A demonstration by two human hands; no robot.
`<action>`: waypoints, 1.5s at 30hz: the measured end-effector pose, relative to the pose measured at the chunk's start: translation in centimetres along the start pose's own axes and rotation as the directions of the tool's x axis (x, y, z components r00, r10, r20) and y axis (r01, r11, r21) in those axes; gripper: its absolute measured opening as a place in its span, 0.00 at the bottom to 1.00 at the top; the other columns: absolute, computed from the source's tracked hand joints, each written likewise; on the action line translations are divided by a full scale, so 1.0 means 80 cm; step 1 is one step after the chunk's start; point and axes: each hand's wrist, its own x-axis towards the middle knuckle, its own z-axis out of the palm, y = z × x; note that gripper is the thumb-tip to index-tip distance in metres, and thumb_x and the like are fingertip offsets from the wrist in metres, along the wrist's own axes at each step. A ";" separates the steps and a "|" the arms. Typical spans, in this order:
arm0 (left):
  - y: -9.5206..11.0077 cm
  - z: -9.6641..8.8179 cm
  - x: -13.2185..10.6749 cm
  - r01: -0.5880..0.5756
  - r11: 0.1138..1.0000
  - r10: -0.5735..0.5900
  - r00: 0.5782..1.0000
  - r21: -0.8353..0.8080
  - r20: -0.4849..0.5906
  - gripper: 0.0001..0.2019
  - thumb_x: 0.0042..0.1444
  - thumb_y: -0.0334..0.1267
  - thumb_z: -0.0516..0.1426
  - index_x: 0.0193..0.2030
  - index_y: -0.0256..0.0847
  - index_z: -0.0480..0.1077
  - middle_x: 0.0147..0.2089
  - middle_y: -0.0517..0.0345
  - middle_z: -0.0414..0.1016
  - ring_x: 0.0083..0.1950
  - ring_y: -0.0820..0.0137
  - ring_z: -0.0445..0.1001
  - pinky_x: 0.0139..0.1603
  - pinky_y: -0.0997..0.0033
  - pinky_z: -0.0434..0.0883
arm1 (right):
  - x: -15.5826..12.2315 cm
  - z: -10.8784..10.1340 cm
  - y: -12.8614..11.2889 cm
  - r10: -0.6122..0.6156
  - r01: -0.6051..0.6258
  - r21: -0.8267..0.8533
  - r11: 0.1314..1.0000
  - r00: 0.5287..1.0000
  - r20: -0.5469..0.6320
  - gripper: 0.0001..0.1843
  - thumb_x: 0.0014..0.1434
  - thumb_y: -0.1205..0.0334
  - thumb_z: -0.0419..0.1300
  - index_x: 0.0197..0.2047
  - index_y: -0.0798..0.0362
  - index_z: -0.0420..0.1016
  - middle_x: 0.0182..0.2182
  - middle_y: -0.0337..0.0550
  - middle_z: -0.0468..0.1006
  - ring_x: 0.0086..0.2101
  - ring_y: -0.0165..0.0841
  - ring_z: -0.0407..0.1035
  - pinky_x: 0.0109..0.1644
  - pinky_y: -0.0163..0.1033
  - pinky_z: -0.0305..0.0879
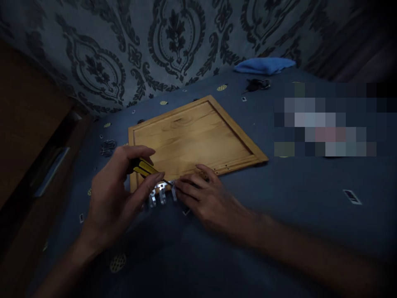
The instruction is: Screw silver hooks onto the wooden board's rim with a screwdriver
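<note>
Left hand [113, 194]: clasped on the yellow-and-black screwdriver [145, 167], tip at the metal hooks [162, 194].
Right hand [206, 195]: fingertips beside that tip; cannot tell whether gripping.
Hooks: at the near edge of the wooden board [189, 136].
Board: on the blue sheet [279, 198].

Head-worn, 1 view. Looks forward and down, past the forearms [294, 244] at the 2 lower corners, onto the left hand [113, 190], the right hand [207, 198] and the board [189, 136] just beyond. Sits close to the hands, farther from the backdrop [130, 25] along the top. Spreads wide, from dark wood [27, 103] at the left to the blue surface [310, 194] at the right.
</note>
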 end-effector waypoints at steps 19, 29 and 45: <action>0.001 0.000 -0.002 0.148 0.977 -0.147 0.989 -0.150 0.017 0.17 0.59 0.35 0.65 0.53 0.52 0.72 0.46 0.63 0.76 0.47 0.68 0.79 0.45 0.69 0.78 | 0.001 -0.003 0.000 0.012 -0.012 0.008 1.000 0.999 0.033 0.11 0.71 0.68 0.55 0.49 0.53 0.79 0.47 0.44 0.84 0.48 0.40 0.71 0.64 0.60 0.57; 0.003 -0.006 0.000 0.162 0.976 -0.160 0.987 -0.147 0.030 0.17 0.60 0.34 0.64 0.54 0.54 0.71 0.46 0.61 0.77 0.48 0.63 0.79 0.45 0.63 0.79 | 0.001 -0.003 0.000 0.010 -0.010 0.006 1.000 1.000 0.028 0.10 0.71 0.69 0.56 0.48 0.55 0.79 0.47 0.44 0.83 0.49 0.40 0.71 0.64 0.60 0.56; -0.004 -0.003 0.000 0.056 0.995 -0.050 0.997 -0.081 0.066 0.19 0.61 0.34 0.64 0.57 0.55 0.70 0.46 0.62 0.74 0.45 0.67 0.77 0.43 0.65 0.75 | 0.002 -0.002 0.000 -0.004 0.003 -0.011 1.000 1.000 -0.020 0.13 0.72 0.69 0.52 0.47 0.56 0.79 0.47 0.45 0.84 0.46 0.40 0.71 0.62 0.60 0.60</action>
